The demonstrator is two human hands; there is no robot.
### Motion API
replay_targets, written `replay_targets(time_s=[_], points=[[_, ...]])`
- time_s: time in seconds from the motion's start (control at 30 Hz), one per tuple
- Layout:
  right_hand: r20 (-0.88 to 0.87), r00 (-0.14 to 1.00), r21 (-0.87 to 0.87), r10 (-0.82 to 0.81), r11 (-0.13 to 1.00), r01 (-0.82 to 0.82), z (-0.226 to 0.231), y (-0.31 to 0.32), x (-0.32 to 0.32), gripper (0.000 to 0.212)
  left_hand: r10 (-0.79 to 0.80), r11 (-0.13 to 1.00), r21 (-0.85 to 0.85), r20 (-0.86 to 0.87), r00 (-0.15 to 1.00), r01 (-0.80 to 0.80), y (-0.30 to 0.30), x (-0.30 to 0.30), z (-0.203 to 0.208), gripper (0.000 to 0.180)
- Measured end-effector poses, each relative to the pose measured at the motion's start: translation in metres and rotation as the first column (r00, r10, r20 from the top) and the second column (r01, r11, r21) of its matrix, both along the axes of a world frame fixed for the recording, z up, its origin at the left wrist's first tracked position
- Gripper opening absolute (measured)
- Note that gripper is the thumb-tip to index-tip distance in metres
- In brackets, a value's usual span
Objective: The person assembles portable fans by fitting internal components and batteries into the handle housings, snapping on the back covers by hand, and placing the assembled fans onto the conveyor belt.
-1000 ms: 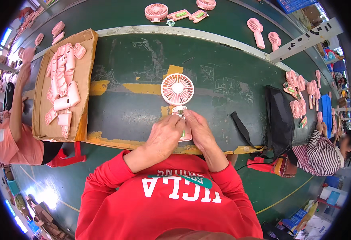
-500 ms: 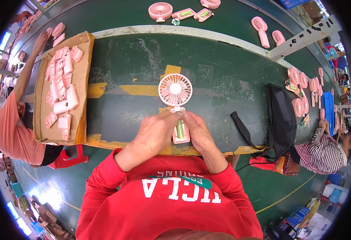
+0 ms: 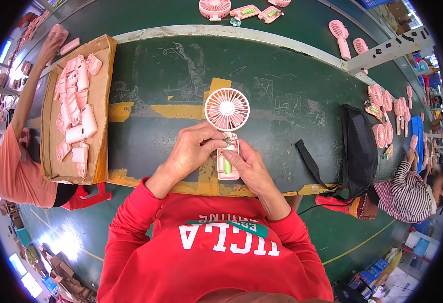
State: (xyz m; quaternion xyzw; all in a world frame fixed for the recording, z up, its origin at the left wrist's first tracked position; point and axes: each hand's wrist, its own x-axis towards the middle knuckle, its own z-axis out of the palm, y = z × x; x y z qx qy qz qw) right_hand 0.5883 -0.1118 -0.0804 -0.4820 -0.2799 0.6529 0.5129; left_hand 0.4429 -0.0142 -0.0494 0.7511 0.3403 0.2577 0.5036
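A pink hand-held fan (image 3: 227, 110) lies flat on the dark green table (image 3: 166, 76), round head away from me and its open handle toward me. A green cell shows inside the handle (image 3: 228, 165). My left hand (image 3: 188, 151) rests on the handle's left side, fingertips pinching a small part at the top of the handle. My right hand (image 3: 249, 169) holds the handle's right side, thumb on its open face.
A cardboard tray (image 3: 55, 151) of pink fan shells sits at the left. A black bag (image 3: 358, 149) lies to the right. More pink fans (image 3: 383, 108) lie at the far right and along the back edge. Other people work at the left and right.
Both hands have stayed on the fan's handle. My left fingers have shifted up toward the top of the handle, and the green cell is now uncovered.
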Motion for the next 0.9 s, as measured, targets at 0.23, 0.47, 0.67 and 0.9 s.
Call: replay_targets(time_s=[0.23, 0.47, 0.67, 0.9], points=[[-0.036, 0.999, 0.001, -0.007, 1.000, 0.007, 0.000, 0.001, 0.000, 0.036, -0.026, 0.999, 0.044, 0.031, 0.999, 0.024, 0.004, -0.002, -0.007, 0.010], [-0.062, 0.998, -0.052, 0.002, 0.999, -0.005, 0.007, 0.002, 0.005, 0.035, -0.036, 0.999, 0.026, 0.025, 0.999, 0.036, 0.004, -0.002, -0.007, 0.010], [-0.141, 0.989, -0.095, -0.051, 0.995, 0.038, -0.003, 0.002, 0.003, 0.034, -0.045, 0.999, 0.022, 0.028, 0.999, 0.045, 0.003, -0.002, -0.004, 0.010], [0.523, 0.852, -0.076, 0.027, 0.997, 0.015, -0.014, 0.004, -0.003, 0.029, -0.036, 0.999, -0.014, 0.008, 0.999, 0.036, 0.005, -0.002, -0.002, 0.010]])
